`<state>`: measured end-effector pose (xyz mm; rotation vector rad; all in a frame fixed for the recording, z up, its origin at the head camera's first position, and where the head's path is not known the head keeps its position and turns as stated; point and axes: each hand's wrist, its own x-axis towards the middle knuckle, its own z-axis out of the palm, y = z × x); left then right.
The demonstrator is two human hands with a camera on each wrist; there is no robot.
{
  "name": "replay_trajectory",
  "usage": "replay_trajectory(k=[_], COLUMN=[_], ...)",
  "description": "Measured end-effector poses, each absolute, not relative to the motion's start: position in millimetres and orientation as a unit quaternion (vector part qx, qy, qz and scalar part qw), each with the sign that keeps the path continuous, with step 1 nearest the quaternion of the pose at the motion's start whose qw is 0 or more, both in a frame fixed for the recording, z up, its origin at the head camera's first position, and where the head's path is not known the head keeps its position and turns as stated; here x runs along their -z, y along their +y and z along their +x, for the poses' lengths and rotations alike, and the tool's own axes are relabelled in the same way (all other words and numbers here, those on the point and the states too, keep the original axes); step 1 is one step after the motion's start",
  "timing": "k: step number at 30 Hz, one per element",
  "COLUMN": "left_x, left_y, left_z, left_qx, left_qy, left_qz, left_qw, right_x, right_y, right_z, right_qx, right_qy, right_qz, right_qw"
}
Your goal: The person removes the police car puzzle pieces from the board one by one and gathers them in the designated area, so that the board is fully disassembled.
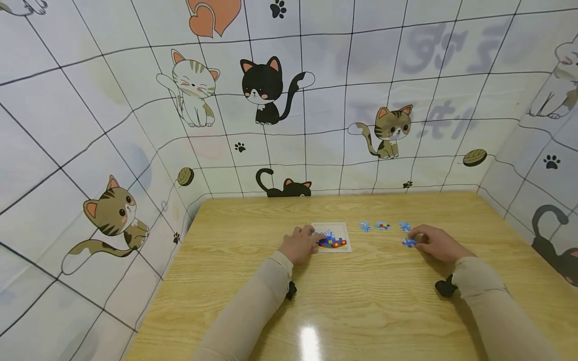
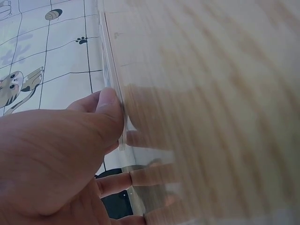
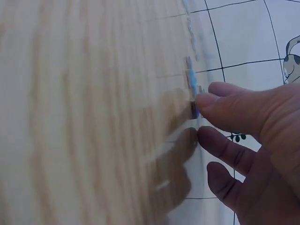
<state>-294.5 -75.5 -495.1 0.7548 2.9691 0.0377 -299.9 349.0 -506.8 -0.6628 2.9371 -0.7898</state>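
My left hand (image 1: 299,244) is at the left side of a white-framed jigsaw board (image 1: 348,240), holding it by the near-left corner. One finger lies across the assembled part of the puzzle, a blue and red boat-like picture (image 1: 335,242). Seen from the left wrist, the thumb (image 2: 110,110) touches the board's thin edge, while other fingertips rest on the table. My right hand (image 1: 437,243) pinches a blue puzzle piece (image 1: 409,243) between thumb and index finger at table level. In the right wrist view, that piece (image 3: 192,82) appears edge-on, and the remaining fingers are loosely bent.
Behind the right hand's piece lies another blue piece (image 1: 404,226). Farther left are a multicoloured piece (image 1: 382,226) and a light blue one (image 1: 365,227). The wooden table (image 1: 361,301) meets a cat-patterned cloth wall (image 1: 325,150) at its back and sides.
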Motion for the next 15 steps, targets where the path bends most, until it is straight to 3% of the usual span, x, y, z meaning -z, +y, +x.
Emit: replay_trajectory(k=[15], left_x=[505.4], left_y=[-75.9], left_z=[-300.8], left_qx=[0.004], left_qy=[0.969], left_qz=[0.246], left_qw=[0.036], right_x=[496.4], right_y=[338.7], right_z=[-301.0], right_qx=[0.271], right_qy=[0.937], right_qz=[-0.213], right_qw=[0.051])
